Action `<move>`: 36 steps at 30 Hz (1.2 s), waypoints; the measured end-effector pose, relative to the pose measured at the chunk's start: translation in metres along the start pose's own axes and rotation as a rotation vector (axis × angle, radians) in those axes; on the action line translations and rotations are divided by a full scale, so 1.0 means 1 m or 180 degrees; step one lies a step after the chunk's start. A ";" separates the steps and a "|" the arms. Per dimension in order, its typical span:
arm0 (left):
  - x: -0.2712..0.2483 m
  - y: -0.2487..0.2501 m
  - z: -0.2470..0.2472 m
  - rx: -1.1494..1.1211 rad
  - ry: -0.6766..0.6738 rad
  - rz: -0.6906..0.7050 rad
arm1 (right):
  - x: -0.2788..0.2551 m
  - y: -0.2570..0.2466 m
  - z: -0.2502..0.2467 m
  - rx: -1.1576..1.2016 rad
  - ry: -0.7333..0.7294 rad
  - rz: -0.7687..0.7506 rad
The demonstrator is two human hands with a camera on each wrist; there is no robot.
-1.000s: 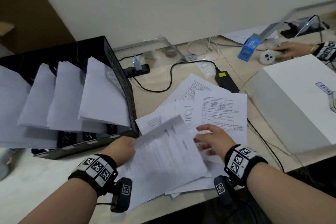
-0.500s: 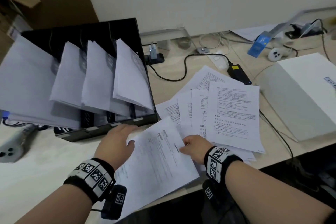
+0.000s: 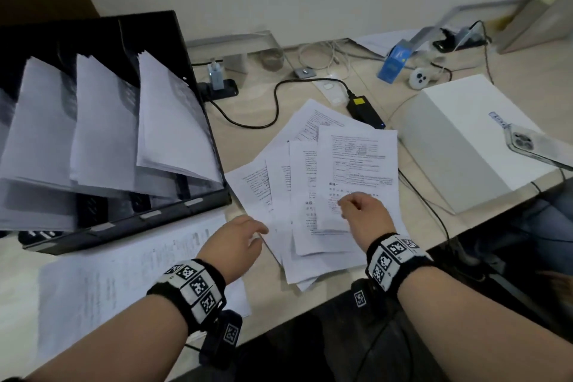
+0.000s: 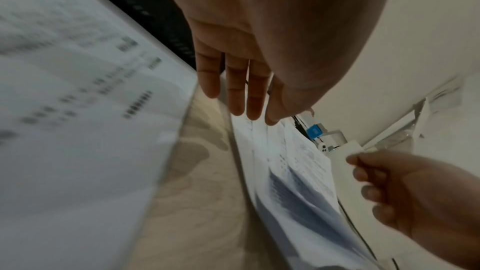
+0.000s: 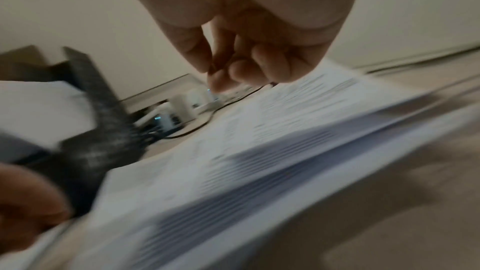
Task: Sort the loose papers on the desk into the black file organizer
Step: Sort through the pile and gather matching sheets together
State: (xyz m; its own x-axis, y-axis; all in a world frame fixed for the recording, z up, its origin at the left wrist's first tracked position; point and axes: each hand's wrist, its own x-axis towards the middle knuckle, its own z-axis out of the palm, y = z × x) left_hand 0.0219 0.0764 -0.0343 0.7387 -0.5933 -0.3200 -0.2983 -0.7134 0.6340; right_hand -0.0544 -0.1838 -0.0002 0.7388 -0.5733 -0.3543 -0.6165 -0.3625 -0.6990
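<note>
At centre frame, the fanned loose papers (image 3: pixel 335 195) are being reached for. The left hand (image 3: pixel 235 242) is held flat, fingers straight, empty; the right hand (image 3: pixel 366 214) is curled above the top sheet, holding nothing. 1 sheet must be pinched and carried to the black file organizer (image 3: pixel 148 28), upper left.

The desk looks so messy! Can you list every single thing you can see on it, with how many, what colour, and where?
Black mesh file organizer: one, black, left, holding white sheets.
Fanned pile of printed papers: several, white, desk middle.
Single printed sheet: one, white, front left.
Black power adapter with cable: one, behind the pile.
White rectangular box: one, right.
Clear-cased phone: one, on the box.
Blue carton: one, back right.
Hands: left hand open, fingers straight; right hand curled over the pile.
</note>
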 end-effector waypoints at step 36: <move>0.048 0.101 0.094 0.0710 -0.0620 -0.0464 | 0.065 0.155 -0.076 0.1475 -0.0104 0.1555</move>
State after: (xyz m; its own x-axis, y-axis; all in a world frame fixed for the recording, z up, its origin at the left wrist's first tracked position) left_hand -0.0297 -0.0586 -0.0520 0.6604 -0.5237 -0.5382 -0.3389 -0.8474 0.4087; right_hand -0.1228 -0.3327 -0.0843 0.4169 -0.5662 -0.7110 -0.7067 0.2900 -0.6453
